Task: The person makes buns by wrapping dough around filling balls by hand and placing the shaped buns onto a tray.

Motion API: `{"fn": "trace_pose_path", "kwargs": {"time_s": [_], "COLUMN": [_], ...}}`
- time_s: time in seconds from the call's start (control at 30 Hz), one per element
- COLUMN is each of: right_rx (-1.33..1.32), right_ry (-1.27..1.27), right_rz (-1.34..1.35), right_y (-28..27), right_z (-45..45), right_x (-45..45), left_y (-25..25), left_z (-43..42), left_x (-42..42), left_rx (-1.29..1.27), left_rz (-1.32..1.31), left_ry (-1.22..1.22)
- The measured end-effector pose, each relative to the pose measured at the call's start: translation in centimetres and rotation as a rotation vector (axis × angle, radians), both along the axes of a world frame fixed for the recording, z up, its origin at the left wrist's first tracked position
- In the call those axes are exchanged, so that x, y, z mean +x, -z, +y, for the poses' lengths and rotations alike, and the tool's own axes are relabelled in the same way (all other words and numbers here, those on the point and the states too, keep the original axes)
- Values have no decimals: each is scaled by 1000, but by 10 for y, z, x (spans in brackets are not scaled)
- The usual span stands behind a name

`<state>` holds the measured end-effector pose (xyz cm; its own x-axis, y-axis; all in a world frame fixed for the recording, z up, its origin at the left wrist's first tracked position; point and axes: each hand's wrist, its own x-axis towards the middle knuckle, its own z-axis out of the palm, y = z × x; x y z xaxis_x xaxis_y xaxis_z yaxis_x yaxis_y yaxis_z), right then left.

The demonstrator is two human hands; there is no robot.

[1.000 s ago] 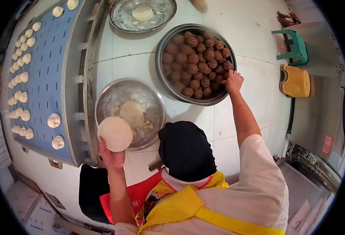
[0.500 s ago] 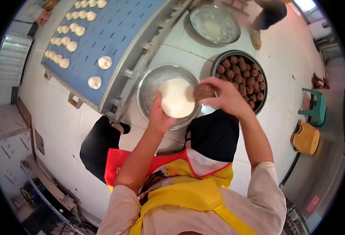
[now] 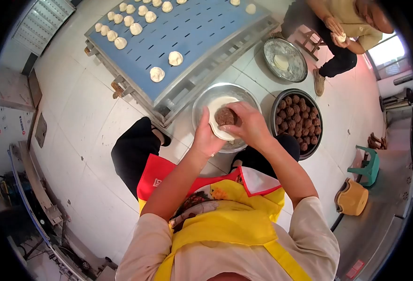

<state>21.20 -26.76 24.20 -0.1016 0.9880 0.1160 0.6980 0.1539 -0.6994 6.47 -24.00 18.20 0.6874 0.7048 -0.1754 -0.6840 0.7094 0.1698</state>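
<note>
My left hand cups a flat white dough round, thumb up along its left edge. My right hand grips a brown filling ball, which sits against the middle of the dough. Both hands are over a metal bowl on the floor. To the right stands a dark basin holding several brown balls like the one in my fingers.
Several white dough buns lie on a slotted blue board in a metal frame. Another person's hands hold a piece of dough beyond a floured basin. A green stool and a yellow stool stand right.
My right hand has brought the brown ball left from beside the dough onto it. The view has shifted, showing more of the other person.
</note>
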Motion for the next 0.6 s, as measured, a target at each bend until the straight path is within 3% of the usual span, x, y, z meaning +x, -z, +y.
{"fn": "trace_pose_path", "kwargs": {"time_s": [0.1,0.2,0.3,0.4,0.43,0.6], "right_rx": [215,262,88,-502,-527,-570], "right_ry": [-30,-67,130,265,262,205], "right_rz": [-241,-219,246,757,931,1054], "right_y": [-2,-5,-1,12,17,21], "right_z": [1,-2,0,10,9,10], "right_x": [-8,-16,-2,29,24,17], "left_y": [1,-4,-15,-21,-24,-32], "left_z": [1,-6,-4,-9,-12,-17], "left_x": [-17,-29,-36,-39,-39,-31], "left_rx": [97,212,207,184,196,295], "left_rz": [44,231,254,221,228,404], "left_ry": [-23,-74,-104,-75,-55,-16]}}
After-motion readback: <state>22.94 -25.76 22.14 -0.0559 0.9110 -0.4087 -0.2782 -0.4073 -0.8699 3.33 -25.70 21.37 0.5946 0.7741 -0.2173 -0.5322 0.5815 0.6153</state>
